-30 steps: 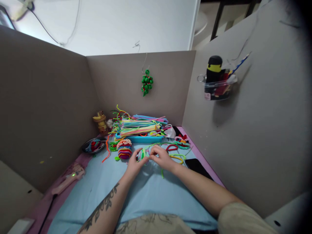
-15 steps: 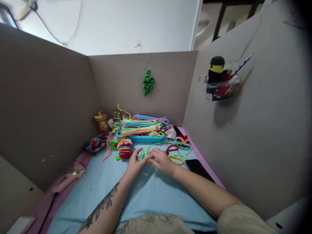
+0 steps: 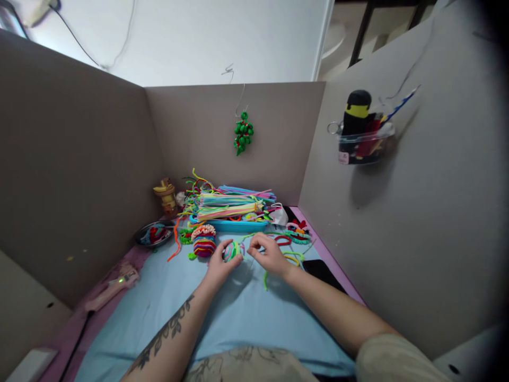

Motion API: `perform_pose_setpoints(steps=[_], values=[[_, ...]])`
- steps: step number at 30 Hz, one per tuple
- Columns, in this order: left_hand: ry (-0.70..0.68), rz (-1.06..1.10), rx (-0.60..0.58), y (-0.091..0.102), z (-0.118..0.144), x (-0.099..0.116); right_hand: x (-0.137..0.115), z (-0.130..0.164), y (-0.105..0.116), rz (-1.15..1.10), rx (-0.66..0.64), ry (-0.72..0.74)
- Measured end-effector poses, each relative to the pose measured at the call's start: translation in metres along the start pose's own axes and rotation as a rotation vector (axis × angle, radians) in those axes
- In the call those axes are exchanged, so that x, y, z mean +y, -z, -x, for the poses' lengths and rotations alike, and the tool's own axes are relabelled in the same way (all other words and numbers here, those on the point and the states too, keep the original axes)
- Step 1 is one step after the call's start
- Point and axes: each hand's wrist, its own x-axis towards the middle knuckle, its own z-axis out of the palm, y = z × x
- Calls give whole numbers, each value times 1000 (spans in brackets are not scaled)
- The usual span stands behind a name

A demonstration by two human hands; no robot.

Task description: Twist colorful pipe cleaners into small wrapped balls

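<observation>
My left hand (image 3: 220, 264) is wrapped round a small striped ball of pipe cleaners (image 3: 233, 252), wound in green, pink, white and blue. A short way to its right, my right hand (image 3: 268, 255) is closed in a pinch; whatever is between its fingertips is too small to make out. Beyond my left hand stands a rainbow-striped fuzzy piece with a peach top (image 3: 204, 243). Close behind my right hand lie scissors with red and yellow handles (image 3: 283, 241), partly hidden, and a bright green pipe cleaner (image 3: 265, 280) shows beneath the wrist.
A blue tray (image 3: 238, 227) heaped with pipe cleaners (image 3: 230, 204) stands at the back. At left are a dark bowl (image 3: 139, 237) and a pink glue gun (image 3: 113, 291). A black phone (image 3: 322, 273) lies at right. Grey partitions (image 3: 234, 101) enclose the table; a clear bin (image 3: 363, 151) hangs on one.
My right hand has drawn away from the ball to the right, leaving a gap between them. My left hand keeps its hold on the ball.
</observation>
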Motion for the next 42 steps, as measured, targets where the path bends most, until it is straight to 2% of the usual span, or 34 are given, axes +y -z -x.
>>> perform_pose_setpoints(steps=[11,17,21,29,37,42], values=[[-169,-125,-10,-3,5,0,8,1,-14,13,-53,-140],[-219,-148,-91,-2,6,-2,16,1,-17,-7,-76,-237],[-280,-182,-145,-3,7,-1,18,1,-17,-93,-110,-300],[-286,-215,-165,-3,7,3,20,2,-19,-287,-140,-411],[-353,-227,-220,-3,8,6,25,2,-24,-531,-88,-537],[-345,-218,-235,-2,9,6,27,1,-24,-644,-69,-561]])
